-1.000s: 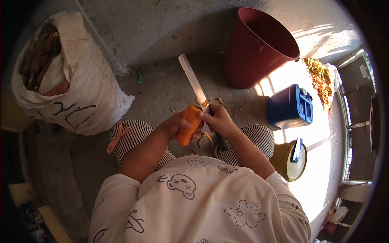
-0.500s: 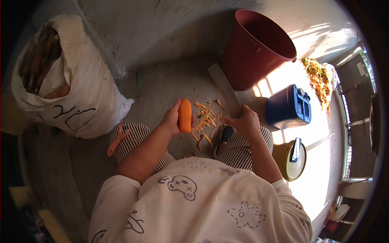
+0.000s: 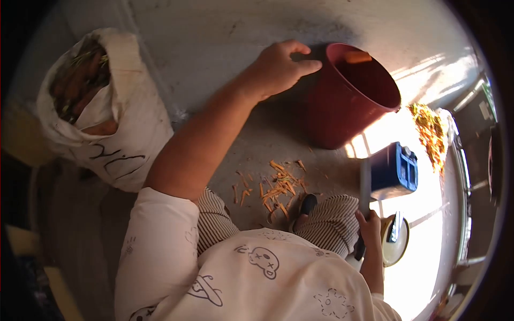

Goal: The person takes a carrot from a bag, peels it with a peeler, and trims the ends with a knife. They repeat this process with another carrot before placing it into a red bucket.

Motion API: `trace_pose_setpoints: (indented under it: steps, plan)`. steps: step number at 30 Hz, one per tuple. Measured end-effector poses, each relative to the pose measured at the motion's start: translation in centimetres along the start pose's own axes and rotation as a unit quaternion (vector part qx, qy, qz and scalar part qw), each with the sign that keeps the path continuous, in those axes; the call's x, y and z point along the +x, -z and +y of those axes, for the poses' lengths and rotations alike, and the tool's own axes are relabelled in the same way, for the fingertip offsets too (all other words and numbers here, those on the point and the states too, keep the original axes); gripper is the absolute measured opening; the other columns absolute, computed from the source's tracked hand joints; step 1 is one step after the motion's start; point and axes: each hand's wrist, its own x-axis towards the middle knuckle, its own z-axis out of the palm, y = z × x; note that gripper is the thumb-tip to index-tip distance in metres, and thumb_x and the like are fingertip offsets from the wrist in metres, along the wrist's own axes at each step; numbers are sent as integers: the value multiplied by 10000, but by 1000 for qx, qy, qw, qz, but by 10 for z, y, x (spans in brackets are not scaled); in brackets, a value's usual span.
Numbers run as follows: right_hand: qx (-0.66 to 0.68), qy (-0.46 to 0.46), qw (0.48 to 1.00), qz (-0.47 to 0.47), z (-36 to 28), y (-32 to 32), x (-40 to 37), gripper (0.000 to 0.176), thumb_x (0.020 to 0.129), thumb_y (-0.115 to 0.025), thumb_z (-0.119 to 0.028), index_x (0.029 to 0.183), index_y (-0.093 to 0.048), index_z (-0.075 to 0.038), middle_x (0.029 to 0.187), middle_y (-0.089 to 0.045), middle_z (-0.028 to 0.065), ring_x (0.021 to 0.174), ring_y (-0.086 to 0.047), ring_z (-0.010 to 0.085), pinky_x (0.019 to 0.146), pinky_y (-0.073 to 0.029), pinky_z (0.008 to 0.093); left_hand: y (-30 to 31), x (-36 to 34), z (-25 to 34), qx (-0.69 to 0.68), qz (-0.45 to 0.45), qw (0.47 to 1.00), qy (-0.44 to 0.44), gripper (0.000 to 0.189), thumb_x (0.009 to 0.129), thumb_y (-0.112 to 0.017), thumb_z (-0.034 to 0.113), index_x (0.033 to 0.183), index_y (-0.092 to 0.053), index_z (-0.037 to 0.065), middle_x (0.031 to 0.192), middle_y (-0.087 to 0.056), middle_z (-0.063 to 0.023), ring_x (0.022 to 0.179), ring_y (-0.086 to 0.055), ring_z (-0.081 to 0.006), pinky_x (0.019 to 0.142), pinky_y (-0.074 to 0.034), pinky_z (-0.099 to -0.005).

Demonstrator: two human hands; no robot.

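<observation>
My left hand point(image 3: 286, 67) is stretched out toward the red bucket point(image 3: 337, 112), fingers apart and holding nothing. Inside the bucket's mouth, near the far rim, shows a peeled orange carrot point(image 3: 357, 56), clear of my fingers. Down by my right knee, my right hand point(image 3: 369, 224) is wrapped round the handle of a large knife point(image 3: 365, 184), its broad blade pointing up and away from me. Orange peelings point(image 3: 281, 184) lie scattered on the floor between my feet.
A white sack point(image 3: 144, 115) of unpeeled carrots point(image 3: 85, 85) stands at the left. To the right are a blue jerrycan point(image 3: 399, 168) and a lidded yellowish pail point(image 3: 397, 251) with a phone point(image 3: 395, 227) on top. Farther back lies an orange-and-green heap point(image 3: 428, 131).
My left hand has swung forward to the bucket and let go of the carrot, which is now at the bucket's mouth. My right hand has drawn the knife back toward my right knee.
</observation>
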Motion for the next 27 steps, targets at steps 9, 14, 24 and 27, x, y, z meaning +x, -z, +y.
trace_pose_setpoints:
  steps: [9,14,24,27]
  plan:
    - [-138,3,989,42,55,-34,-43,431,706,-631,-262,934,-423,38,758,-556,199,721,-543,341,683,-423,389,364,-103,-101,599,409,660,195,310,766,-510,234,1014,-528,50,1152,-456,-158,1090,-421,-319,875,-363,-374]
    - [-290,-48,954,-56,8,-21,-42,558,706,-589,-431,980,-449,35,879,-568,242,859,-544,376,750,-420,415,362,-151,-72,557,415,650,309,449,786,-520,291,1175,-416,92,1217,-392,-162,1106,-404,-321,897,-352,-397]
    - [-303,50,947,95,-35,-14,-12,450,719,-620,-302,1010,-467,4,999,-472,178,949,-465,341,797,-388,411,324,-177,-82,688,199,688,119,270,604,-615,142,867,-599,84,1111,-442,-141,1040,-415,-303,873,-359,-362]
    - [-295,111,944,94,-33,-24,-2,406,716,-623,-286,996,-480,-28,988,-475,147,951,-461,322,788,-389,411,306,-198,-86,586,117,774,211,326,516,-653,125,837,-608,88,1154,-396,-130,1101,-353,-297,898,-336,-363]
